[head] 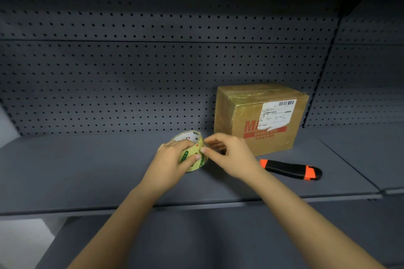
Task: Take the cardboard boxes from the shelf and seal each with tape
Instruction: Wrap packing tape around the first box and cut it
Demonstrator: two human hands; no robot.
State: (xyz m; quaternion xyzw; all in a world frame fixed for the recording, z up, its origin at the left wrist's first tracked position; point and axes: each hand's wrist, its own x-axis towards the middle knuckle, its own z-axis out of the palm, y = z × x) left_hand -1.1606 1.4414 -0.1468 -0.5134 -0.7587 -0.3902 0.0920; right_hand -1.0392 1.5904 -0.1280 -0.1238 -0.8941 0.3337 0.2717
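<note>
One tape roll (189, 137) in both hands, one cardboard box (258, 120) waiting on the shelf (87, 170)
Left hand (172, 159) has its grip curled round the tape roll, which stands on edge low over the shelf; the right hand (231, 155) pinches the roll's outer rim between thumb and forefinger, apparently hunting for the free end. The cardboard box stands near, behind and to the right, against the perforated back panel (153, 67); its top looks glossy with tape, though whether the seam is closed is hard to tell. An orange-and-black utility knife (290, 169) lies just in front of it. Judging by this, the step is starting the tape; next calls for peeling a length free and carrying it to the box seam without letting it fold onto itself
</note>
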